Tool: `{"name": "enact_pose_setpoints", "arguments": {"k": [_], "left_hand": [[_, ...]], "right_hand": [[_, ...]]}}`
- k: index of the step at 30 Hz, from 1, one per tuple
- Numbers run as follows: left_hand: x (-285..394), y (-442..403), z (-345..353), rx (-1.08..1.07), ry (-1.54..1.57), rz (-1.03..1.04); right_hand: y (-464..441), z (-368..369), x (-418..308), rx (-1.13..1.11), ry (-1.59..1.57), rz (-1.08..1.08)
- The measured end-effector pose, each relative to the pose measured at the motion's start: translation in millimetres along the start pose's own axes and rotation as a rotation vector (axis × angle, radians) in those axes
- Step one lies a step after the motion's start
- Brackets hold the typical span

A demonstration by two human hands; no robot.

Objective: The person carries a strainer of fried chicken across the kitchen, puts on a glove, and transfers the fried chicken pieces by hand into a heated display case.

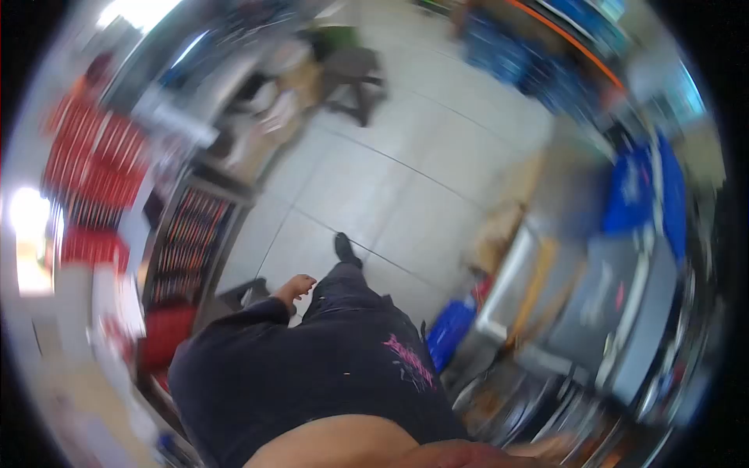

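My left hand [295, 288] hangs beside my left thigh, below a dark sleeve. Its fingers are loosely bent and a little apart, and nothing shows in them. Close by stands a low dark grey object [243, 295], too blurred to name. My right hand does not show. I wear a dark shirt [312, 374] with pink lettering, and one dark shoe [344, 248] is on the floor ahead of me.
Pale tiles [343, 179] cover the floor. A dark stool [353, 78] stands ahead. Left are a rack of small items [187, 246] and red stacked packs [94, 152]. Right are a blue bag [451, 331], a grey case [593, 296] and blurred blue bundles [499, 51].
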State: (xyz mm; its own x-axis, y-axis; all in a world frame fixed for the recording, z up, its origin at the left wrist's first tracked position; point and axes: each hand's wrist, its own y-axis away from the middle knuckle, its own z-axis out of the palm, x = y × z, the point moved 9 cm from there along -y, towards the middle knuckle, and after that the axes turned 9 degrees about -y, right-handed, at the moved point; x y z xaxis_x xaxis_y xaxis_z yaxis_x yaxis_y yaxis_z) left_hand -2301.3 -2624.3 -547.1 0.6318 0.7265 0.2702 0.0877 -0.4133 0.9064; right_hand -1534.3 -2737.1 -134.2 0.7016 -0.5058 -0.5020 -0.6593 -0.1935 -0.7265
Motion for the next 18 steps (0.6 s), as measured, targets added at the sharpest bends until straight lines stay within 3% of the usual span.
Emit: {"name": "enact_pose_setpoints", "arguments": {"k": [1,2,3,4,5,7,8,10,12,13,14,15,18], "left_hand": [[-16.5,6.4,-13.4,0.014,0.014,-0.006],[-34.8,-9.2,-22.8,-0.011,-0.146,0.113],[-61.4,-37.1,-26.3,-0.042,-0.334,0.242],[-67.6,-41.5,-37.7,-0.008,-0.617,0.509],[-92.4,-30.5,-64.6,-0.12,-0.157,0.071],[-34.4,-27.0,-110.6,-0.168,0.038,-0.153],[-26.3,-34.6,-139.7,-0.163,0.06,-0.162],[-4.1,-67.4,-211.2,-0.037,0.05,-0.039],[18.8,-126.1,-287.2,0.084,-0.142,0.04],[49.9,-143.6,-328.8,0.281,-0.303,0.242],[84.6,-150.9,-368.1,0.338,-0.375,0.27],[120.6,-154.6,-404.6,0.382,-0.239,0.388],[217.9,-134.4,-507.0,0.511,0.098,0.412]], "right_hand": [[42.3,30.3,-33.2,-0.117,-0.066,-0.018],[89.2,63.8,-67.8,-0.261,-0.121,-0.02],[132.9,98.2,-101.3,-0.419,-0.178,-0.013],[180.2,126.1,-136.2,-0.567,-0.222,0.002],[221.8,155.9,-168.1,-0.713,-0.265,0.028],[283.4,235.7,-221.7,-1.05,-0.278,0.083],[314.8,257.6,-246.3,-1.186,-0.284,0.116],[365.0,292.8,-286.6,-1.406,-0.275,0.188],[403.8,318.0,-310.6,-1.573,-0.229,0.247],[424.1,329.7,-321.0,-1.657,-0.187,0.256],[440.3,342.9,-325.7,-1.723,-0.144,0.269],[454.6,352.3,-325.9,-1.784,-0.087,0.276],[482.8,393.6,-320.9,-1.922,0.085,0.293]]}}
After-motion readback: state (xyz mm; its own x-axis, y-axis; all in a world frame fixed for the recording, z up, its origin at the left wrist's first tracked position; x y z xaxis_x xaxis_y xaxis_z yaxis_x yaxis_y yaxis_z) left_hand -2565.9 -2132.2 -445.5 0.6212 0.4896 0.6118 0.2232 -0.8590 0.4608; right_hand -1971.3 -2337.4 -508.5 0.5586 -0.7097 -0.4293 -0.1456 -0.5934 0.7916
